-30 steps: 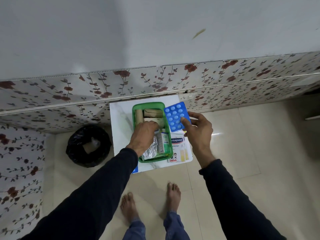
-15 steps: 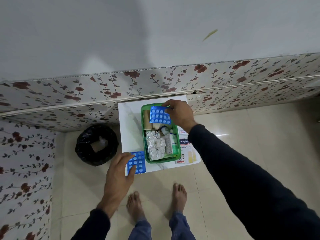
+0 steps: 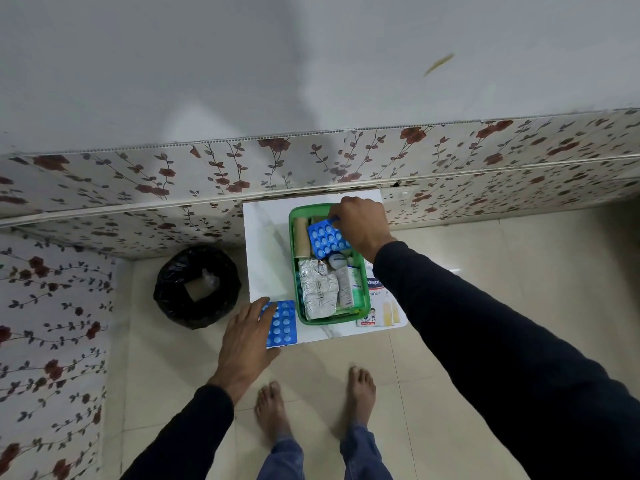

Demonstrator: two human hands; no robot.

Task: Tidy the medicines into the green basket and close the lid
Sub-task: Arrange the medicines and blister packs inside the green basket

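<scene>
Nearest, the left hand lies flat with fingers spread apart, their tips resting on a blue blister pack at the near left corner of the small white table. Just right of that pack stands the green basket, lid off, holding a silver foil strip, tubes and rolls. At its far end the right hand has its fingertips pinched together on a second blue blister pack, tilted over the basket's contents.
</scene>
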